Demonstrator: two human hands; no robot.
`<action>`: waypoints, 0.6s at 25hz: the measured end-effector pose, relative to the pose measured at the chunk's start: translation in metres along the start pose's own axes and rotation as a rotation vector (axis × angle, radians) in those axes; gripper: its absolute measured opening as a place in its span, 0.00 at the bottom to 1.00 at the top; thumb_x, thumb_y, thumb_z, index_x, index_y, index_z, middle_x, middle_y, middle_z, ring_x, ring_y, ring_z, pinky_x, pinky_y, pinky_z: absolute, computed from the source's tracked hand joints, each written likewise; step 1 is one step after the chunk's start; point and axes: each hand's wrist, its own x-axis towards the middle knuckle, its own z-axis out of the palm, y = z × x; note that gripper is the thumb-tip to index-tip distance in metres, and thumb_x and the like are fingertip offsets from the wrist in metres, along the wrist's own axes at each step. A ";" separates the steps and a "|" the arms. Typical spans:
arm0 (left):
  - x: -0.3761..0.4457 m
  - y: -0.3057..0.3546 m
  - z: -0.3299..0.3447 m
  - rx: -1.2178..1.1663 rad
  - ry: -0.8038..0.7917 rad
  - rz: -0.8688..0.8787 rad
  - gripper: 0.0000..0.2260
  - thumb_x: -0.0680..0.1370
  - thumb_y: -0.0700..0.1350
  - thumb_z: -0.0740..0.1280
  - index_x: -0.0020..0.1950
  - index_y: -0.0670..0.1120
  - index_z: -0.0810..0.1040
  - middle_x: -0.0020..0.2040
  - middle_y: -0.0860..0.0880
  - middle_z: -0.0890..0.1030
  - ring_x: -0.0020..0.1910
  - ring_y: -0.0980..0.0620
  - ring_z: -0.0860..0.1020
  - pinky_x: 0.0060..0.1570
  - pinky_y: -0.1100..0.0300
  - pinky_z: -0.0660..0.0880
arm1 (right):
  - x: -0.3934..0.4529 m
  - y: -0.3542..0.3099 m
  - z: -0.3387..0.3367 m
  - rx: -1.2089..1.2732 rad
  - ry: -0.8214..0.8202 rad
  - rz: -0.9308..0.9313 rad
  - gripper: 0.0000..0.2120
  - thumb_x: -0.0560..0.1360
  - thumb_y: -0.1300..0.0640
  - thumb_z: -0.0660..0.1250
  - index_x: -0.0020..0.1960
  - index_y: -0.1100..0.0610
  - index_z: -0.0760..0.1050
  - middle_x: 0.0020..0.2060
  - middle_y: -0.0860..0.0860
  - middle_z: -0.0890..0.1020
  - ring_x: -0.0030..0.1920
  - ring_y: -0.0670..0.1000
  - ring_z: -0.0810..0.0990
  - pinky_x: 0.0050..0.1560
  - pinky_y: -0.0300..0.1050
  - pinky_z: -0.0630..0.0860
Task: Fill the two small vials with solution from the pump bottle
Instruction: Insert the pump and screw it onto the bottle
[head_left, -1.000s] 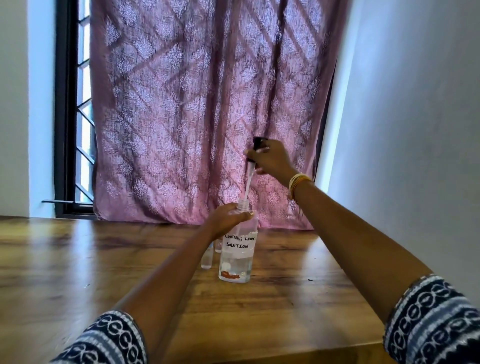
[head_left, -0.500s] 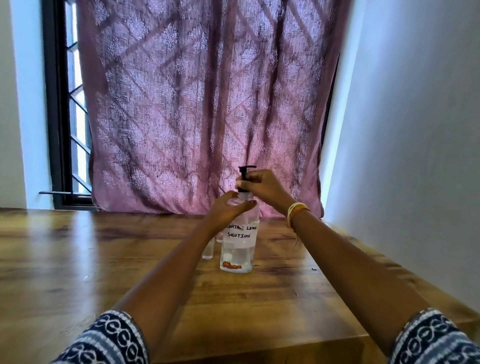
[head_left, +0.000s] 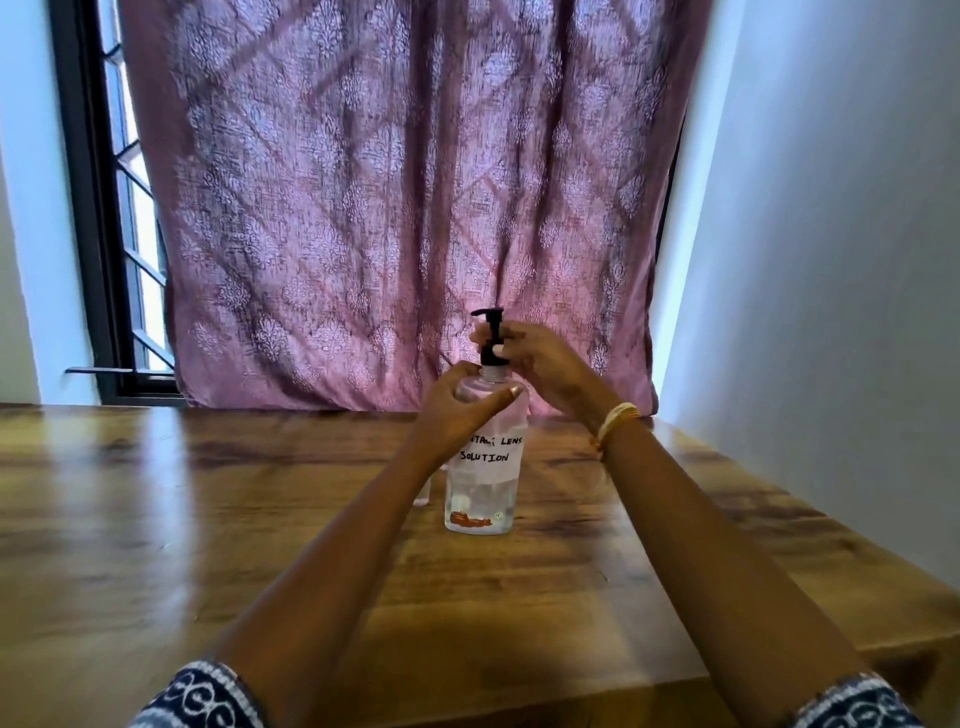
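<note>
1. A wooden worktop (head_left: 208, 545) with a glossy, streaked brown grain fills the lower half of the view; its near edge and right corner show.
2. A mauve curtain (head_left: 405, 197) with a pale diamond and floral print hangs behind the worktop, its hem reaching the back edge.
3. A window (head_left: 124, 218) with a dark frame and slanted bars shows at the left, beside the curtain.
4. A plain pale wall (head_left: 831, 234) rises on the right.

Black pump head (head_left: 489, 332), earlier lifted clear by the right hand (head_left: 540, 364), now back in the bottle (head_left: 483, 467) neck (tube inside).
</note>
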 end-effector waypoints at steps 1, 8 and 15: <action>0.000 -0.001 0.001 0.005 0.020 0.010 0.17 0.72 0.54 0.73 0.55 0.48 0.76 0.48 0.50 0.84 0.45 0.54 0.83 0.42 0.60 0.80 | -0.002 0.002 -0.009 0.012 -0.041 0.003 0.15 0.77 0.72 0.59 0.63 0.71 0.72 0.55 0.60 0.79 0.58 0.56 0.78 0.62 0.46 0.75; 0.004 -0.012 0.002 -0.003 0.059 0.083 0.20 0.69 0.59 0.73 0.56 0.51 0.77 0.49 0.49 0.84 0.46 0.53 0.84 0.48 0.49 0.82 | 0.003 0.008 -0.007 -0.243 0.109 -0.048 0.17 0.66 0.63 0.78 0.52 0.60 0.75 0.37 0.52 0.79 0.37 0.47 0.79 0.40 0.36 0.78; 0.007 -0.015 0.002 0.076 0.069 0.058 0.23 0.66 0.64 0.72 0.54 0.52 0.77 0.49 0.50 0.84 0.45 0.53 0.84 0.46 0.49 0.82 | 0.001 0.003 -0.012 0.076 -0.062 -0.010 0.17 0.74 0.73 0.65 0.62 0.68 0.74 0.53 0.61 0.82 0.53 0.55 0.82 0.58 0.44 0.80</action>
